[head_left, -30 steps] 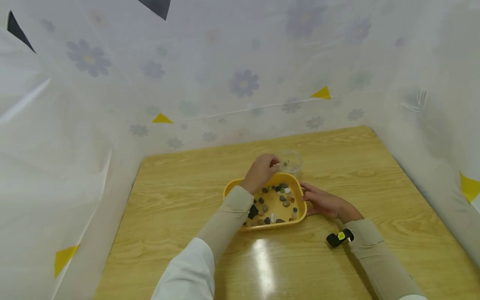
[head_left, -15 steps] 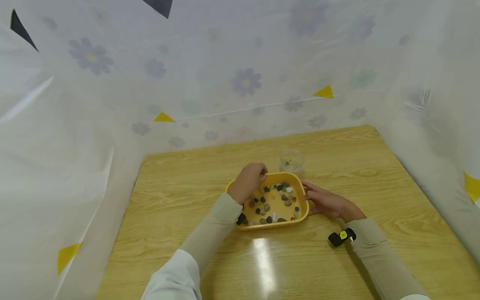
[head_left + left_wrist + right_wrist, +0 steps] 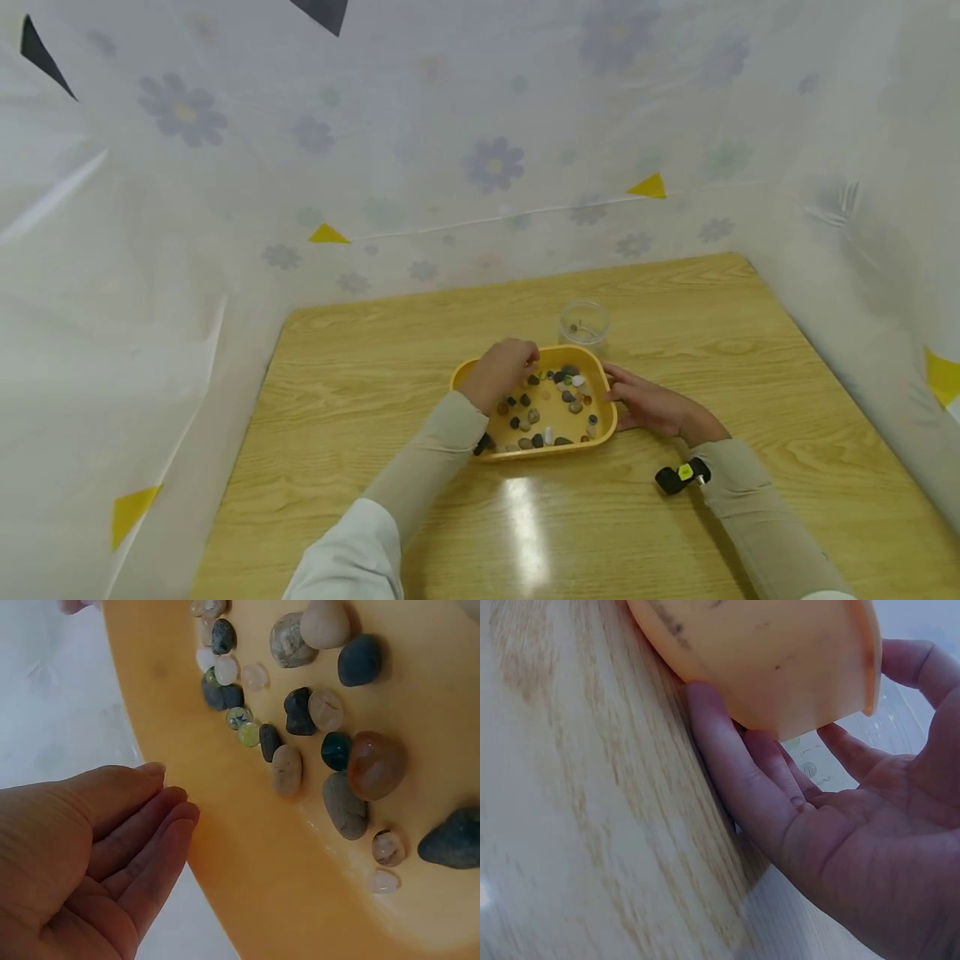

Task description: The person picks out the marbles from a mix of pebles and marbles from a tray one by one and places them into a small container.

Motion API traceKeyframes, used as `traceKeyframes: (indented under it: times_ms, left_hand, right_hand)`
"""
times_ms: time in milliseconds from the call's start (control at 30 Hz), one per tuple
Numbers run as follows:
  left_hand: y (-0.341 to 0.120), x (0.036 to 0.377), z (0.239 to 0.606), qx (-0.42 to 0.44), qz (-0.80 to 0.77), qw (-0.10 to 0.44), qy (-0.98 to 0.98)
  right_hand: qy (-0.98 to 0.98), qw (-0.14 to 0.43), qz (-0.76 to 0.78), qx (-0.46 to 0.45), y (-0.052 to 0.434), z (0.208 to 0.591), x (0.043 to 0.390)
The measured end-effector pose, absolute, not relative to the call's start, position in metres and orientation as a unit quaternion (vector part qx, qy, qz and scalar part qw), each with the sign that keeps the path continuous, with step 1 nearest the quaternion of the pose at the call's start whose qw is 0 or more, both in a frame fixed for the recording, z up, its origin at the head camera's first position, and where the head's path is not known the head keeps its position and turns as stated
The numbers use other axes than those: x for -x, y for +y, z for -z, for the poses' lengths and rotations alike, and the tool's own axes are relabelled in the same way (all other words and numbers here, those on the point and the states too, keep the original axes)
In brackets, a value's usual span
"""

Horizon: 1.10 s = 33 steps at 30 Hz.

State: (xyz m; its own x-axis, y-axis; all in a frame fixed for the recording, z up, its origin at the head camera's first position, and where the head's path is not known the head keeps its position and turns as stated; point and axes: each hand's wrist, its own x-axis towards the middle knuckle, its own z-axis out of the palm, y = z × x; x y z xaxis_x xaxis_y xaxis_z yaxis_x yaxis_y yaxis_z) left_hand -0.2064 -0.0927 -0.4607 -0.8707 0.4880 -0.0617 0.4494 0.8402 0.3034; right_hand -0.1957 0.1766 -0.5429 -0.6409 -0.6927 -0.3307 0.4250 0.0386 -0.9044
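A yellow tray (image 3: pixel 555 452) with pebbles (image 3: pixel 567 397) spread over its floor sits on the table. My left hand (image 3: pixel 501 372) is over its far left part; in the left wrist view, the loosely bent fingertips (image 3: pixel 176 806) are close together at the rim, with nothing visible between them. Below them lie grey, brown and whitish pebbles and small glass-like beads (image 3: pixel 336 750). My right hand (image 3: pixel 652 407) holds the tray's right end; in the right wrist view, a finger (image 3: pixel 712 720) lies under its side and another digit bends over the rim.
A clear round container (image 3: pixel 583 323) with a small pebble in it stands just behind the tray. The wooden table (image 3: pixel 360 358) is bordered by white flowered sheeting (image 3: pixel 420 167) at the back and sides. A black wrist camera (image 3: pixel 681 475) hangs beneath the right forearm.
My left hand has moved back from beside the clear container, leftward and down over the tray's far left part. My right hand has stayed at the tray's right end.
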Motion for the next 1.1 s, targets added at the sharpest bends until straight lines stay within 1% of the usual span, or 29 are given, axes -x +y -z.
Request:
traceKeyframes:
  times_ms: [133,333,400,500,667,967,1100]
  left_hand:
    - [-0.089,0.210,0.464,-0.262,-0.120,0.054,0.956]
    - [-0.085,0.211,0.474,-0.280,-0.083,0.074,0.954]
    - [-0.085,0.211,0.478,-0.286,-0.066,0.068,0.953]
    - [-0.083,0.210,0.485,-0.294,-0.046,0.040,0.954]
    - [-0.079,0.209,0.496,-0.290,-0.021,0.018,0.957]
    - [-0.072,0.206,0.498,-0.273,0.014,0.006,0.962]
    - [-0.070,0.207,0.497,-0.270,0.016,0.015,0.963]
  right_hand:
    - [0.593,0.408,0.685,0.113,0.177,0.543,0.196]
    - [0.595,0.404,0.685,0.115,0.176,0.545,0.196]
    - [0.594,0.405,0.685,0.116,0.176,0.545,0.196]
    - [0.596,0.404,0.684,0.117,0.176,0.544,0.195]
    - [0.596,0.404,0.684,0.120,0.177,0.544,0.196]
    - [0.600,0.403,0.681,0.118,0.177,0.544,0.196]
    - [0.600,0.404,0.681,0.116,0.177,0.542,0.196]
